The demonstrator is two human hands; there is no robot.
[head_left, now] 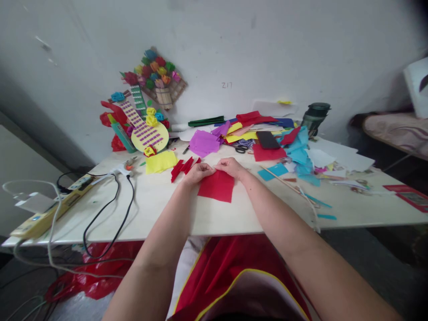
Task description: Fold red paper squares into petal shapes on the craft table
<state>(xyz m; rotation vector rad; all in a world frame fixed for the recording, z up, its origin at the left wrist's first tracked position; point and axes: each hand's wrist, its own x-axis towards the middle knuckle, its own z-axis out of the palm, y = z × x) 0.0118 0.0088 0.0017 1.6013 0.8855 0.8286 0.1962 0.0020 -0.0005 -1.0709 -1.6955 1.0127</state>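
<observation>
A square of red crepe paper (pixel 216 186) hangs down toward me on the white table. Both hands pinch its far edge, close together. My left hand (pixel 199 173) is closed on the upper left part of that edge. Fingertips of my right hand (pixel 230 166) are pressed together on the same edge, just to the right. Just beyond my left hand lie several folded red paper strips (pixel 182 168). A yellow paper piece (pixel 162 162) is left of these strips.
Behind my hands are purple paper (pixel 204 142), black scissors (pixel 241 149) and a dark phone (pixel 267 140). A wooden stick (pixel 281 179) and blue scraps lie right. At left are a glue gun (pixel 124 169), its black cord and a power strip (pixel 55 211). Paper-flower crafts (pixel 150 133) stand by the wall.
</observation>
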